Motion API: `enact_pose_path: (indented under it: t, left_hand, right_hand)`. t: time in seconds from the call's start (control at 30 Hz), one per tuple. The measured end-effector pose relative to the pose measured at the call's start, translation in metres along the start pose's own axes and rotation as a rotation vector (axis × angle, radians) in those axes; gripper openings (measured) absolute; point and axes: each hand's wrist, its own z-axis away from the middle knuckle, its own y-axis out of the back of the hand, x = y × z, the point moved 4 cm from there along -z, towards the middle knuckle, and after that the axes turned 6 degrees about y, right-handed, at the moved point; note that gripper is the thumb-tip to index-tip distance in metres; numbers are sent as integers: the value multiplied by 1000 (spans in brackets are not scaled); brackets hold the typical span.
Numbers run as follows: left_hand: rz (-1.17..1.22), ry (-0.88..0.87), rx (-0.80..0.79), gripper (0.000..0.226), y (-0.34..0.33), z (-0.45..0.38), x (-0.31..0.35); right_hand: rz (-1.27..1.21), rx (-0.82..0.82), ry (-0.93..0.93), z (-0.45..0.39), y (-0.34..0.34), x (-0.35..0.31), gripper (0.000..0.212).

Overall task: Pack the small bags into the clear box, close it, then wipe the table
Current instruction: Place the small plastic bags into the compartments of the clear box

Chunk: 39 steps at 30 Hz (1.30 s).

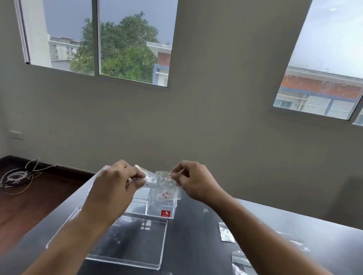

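Pinching a small clear bag (167,185) of red bits, both hands' fingers (138,177) grasp it above the clear box (148,206).

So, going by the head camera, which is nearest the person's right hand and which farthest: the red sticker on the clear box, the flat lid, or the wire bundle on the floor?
From the right hand, which shares its grip on a small bag with the left hand:
1. Red sticker, just below the hand, on the clear box.
2. Flat lid, lower left, nearer the camera.
3. Wire bundle, far left on the floor.
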Motion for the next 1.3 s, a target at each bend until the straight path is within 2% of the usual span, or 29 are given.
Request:
enact_pose_path:
  t: [0.17,0.23,0.3,0.37,0.53,0.7,0.77,0.87,1.0,1.07,1.23,1.3]
  left_hand:
    - [11,78,-79,7,-5,8,-8]
    - [35,110,-87,8,-5,9,-9]
    - [44,130,-90,10,-7,9,-10]
    - [64,165,-101,12,-8,7,-14]
    - [113,235,-123,17,-10,5,-22]
    - [25,174,-98,16,-8,8,-18]
    - [-34,129,-120,24,-8,8,-16]
    - [-182,52,-163,55,-12,10,-12]
    - [-385,-42,-125,68,-13,13,-10]
    - [-433,-43,-98,64,-10,12,-9]
    - [-468,8,-193,50,-15,13,-13]
    - [-427,-26,-134,42,-15,14,-12]
  right_hand:
    - [181,-11,46,-11,-17,-1,14]
    - [277,-2,93,-8,-20,-3,24]
    - [333,41,153,-1,-19,-8,35]
    - [315,79,263,9,-15,-17,33]
    - [313,-142,457,39,-24,-25,49]
    - [427,-279,375,39,-44,-16,77]
    - [483,-286,391,35,-47,-13,79]
    - [464,-302,397,30,-47,-11,83]
    - [478,-320,414,30,-48,-9,80]
    - [471,-318,416,31,-49,-8,76]
    - [432,-286,434,35,-48,-6,54]
    - [457,-253,452,37,-45,-4,50]
